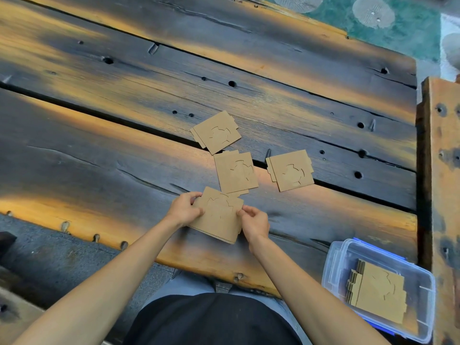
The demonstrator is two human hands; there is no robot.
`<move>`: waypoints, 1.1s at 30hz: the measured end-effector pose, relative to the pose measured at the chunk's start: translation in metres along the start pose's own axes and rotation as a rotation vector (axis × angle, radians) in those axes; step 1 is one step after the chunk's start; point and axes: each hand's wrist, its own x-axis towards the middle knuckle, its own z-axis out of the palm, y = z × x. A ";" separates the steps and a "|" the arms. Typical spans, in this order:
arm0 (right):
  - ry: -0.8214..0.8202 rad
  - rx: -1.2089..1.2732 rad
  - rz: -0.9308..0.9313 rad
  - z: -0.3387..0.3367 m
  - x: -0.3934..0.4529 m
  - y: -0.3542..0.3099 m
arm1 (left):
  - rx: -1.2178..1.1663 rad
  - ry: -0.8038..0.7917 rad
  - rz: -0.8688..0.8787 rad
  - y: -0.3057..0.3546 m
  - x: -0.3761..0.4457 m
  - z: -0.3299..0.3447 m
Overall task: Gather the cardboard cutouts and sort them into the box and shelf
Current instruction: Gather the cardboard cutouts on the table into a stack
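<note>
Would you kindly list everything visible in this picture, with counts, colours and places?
held stack of cutouts: one, brown, near table edge, gripped on both sides
loose piles of cutouts: three, brown, mid-table beyond the held stack
plastic box: one, clear with blue clips, lower right
cutouts in the box: one stack, brown
wooden table: one, dark charred planks with orange patches
wooden beam: one, orange-brown, right edge
green mat: one, top right
left hand: one, on stack's left edge
right hand: one, on stack's right edge

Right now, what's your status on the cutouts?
Left hand and right hand both gripping one cutout stack. Three loose stacks on the wooden table. Plastic box partly filled, path clear.
</note>
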 end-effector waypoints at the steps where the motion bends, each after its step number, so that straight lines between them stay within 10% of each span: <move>1: 0.004 0.003 -0.012 -0.002 0.002 -0.002 | 0.005 0.001 0.005 0.003 0.001 0.000; 20: -0.404 -0.080 -0.165 -0.035 0.043 -0.062 | 0.313 -0.223 0.283 0.081 0.061 -0.016; 28: -0.362 0.070 -0.152 -0.035 0.070 -0.086 | -0.170 0.096 0.048 0.087 0.086 -0.011; 33: -0.245 0.182 -0.054 -0.025 0.081 -0.087 | -0.582 0.019 -0.162 0.079 0.091 0.003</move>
